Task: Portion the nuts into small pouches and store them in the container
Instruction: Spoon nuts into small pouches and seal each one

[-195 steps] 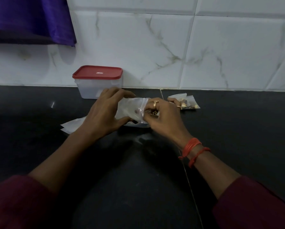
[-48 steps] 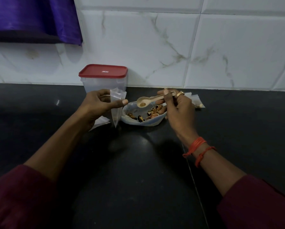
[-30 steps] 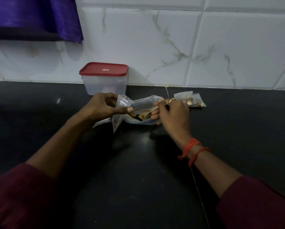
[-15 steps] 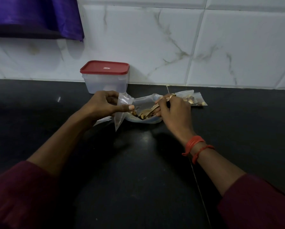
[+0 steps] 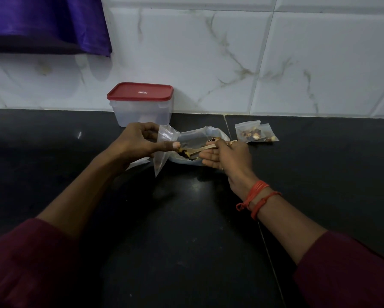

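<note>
While your left grip (image 5: 135, 144) pinched the small pouch (image 5: 162, 160), your right grip (image 5: 228, 155) clasped the spoon (image 5: 200, 149) at its three o'clock.

Black glossy counter (image 5: 186, 230), thin seam running front to back right of centre. On it: red-lidded clear container (image 5: 142, 112) upper centre-left, at the back by the tiled wall. Open nut bag (image 5: 200, 135) mid-frame. Two filled pouches (image 5: 253, 134) overlapping, just right of the bag. Flat empty pouches (image 5: 138, 162) left of the bag.
</note>
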